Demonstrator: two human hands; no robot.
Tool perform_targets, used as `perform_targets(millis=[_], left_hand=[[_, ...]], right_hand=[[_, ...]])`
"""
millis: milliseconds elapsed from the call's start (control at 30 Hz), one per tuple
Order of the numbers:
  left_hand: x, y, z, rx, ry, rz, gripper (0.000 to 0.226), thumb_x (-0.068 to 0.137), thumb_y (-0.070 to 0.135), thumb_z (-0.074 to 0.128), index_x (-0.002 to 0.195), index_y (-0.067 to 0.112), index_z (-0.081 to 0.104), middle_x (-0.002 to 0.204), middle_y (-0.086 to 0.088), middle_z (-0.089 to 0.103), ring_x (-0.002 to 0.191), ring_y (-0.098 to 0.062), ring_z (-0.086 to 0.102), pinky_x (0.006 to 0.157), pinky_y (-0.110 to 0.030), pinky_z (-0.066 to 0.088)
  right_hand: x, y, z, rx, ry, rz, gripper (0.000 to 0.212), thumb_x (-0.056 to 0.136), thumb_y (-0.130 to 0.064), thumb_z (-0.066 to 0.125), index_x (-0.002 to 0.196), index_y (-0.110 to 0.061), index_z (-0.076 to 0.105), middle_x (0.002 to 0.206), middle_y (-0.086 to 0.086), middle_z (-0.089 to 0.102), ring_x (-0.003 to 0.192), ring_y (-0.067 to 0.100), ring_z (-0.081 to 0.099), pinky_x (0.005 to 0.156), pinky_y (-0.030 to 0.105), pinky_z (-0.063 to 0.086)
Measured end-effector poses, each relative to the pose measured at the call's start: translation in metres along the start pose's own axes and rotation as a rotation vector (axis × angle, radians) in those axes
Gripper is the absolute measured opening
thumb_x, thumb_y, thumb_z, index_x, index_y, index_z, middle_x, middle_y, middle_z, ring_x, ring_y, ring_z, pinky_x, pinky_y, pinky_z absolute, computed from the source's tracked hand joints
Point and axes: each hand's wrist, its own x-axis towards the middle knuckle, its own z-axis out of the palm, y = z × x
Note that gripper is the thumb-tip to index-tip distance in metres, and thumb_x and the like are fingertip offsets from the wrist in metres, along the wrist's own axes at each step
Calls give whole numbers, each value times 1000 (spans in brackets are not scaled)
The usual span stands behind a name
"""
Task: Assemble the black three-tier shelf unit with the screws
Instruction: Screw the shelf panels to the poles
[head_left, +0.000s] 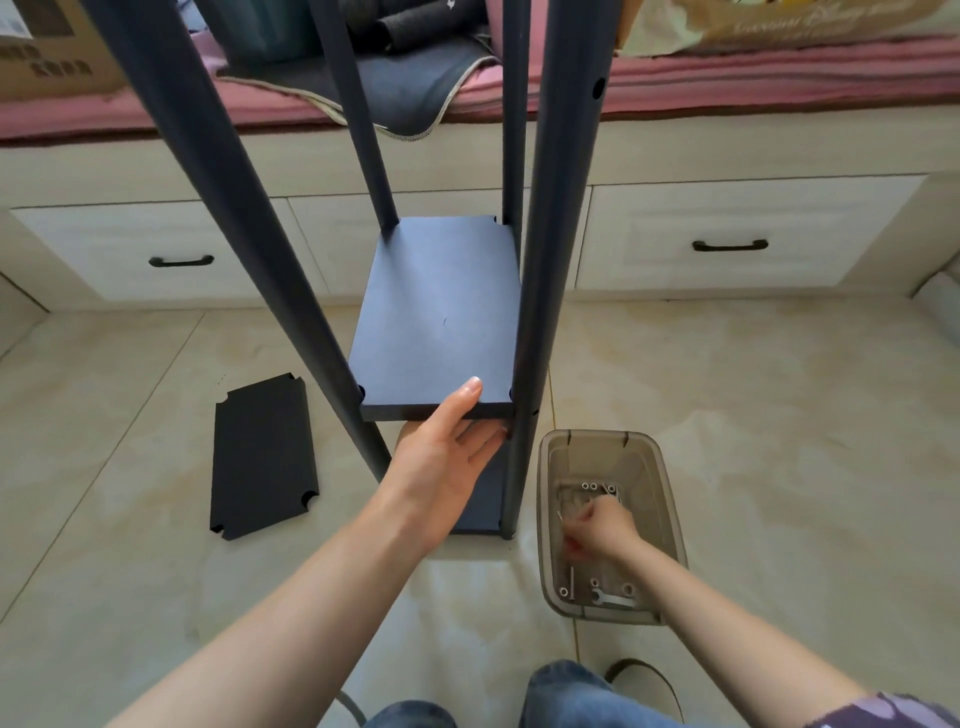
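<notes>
We see the black shelf frame (545, 260) standing on the tiled floor (753, 389), its four poles rising past us. Our left hand (447, 457) holds the middle shelf board (441, 312) at its near edge, thumb on top, fingers underneath. A spare shelf board (262, 457) lies flat to the left. Our right hand (600, 530) reaches into the plastic bin (670, 499) among screws (592, 487); its grip is blurred, so we cannot tell what it holds.

Left hand (447, 447) gripping shelf board (441, 317); right hand (597, 530) perhaps among screws (597, 488).
</notes>
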Motion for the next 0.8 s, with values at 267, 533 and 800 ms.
perform_targets(millis=[267,533,800], left_hand=[[2,-1,-3,-28,17,49,34,93,15,65,126,17,59,131,-15,66,114,-31,68,106,-46,48],[0,-3,0,-81,54,37,27,94,13,64,120,16,62,129,-15,67,113,-31,68,103,-43,50],[1,-2,-7,-65,50,74,36,92,13,66,127,11,60,125,-16,69,111,-32,69,104,-45,50]], right_hand=[[-109,-36,-73,529,20,-229,10,87,-3,69,90,-10,73,74,6,76,77,20,74,73,29,60],[-185,-79,-96,557,14,-513,12,88,-4,69,98,-4,76,68,4,72,64,8,67,64,17,54],[-174,-97,-91,364,93,-589,14,89,-16,72,94,-28,77,71,-1,74,65,5,68,77,32,60]])
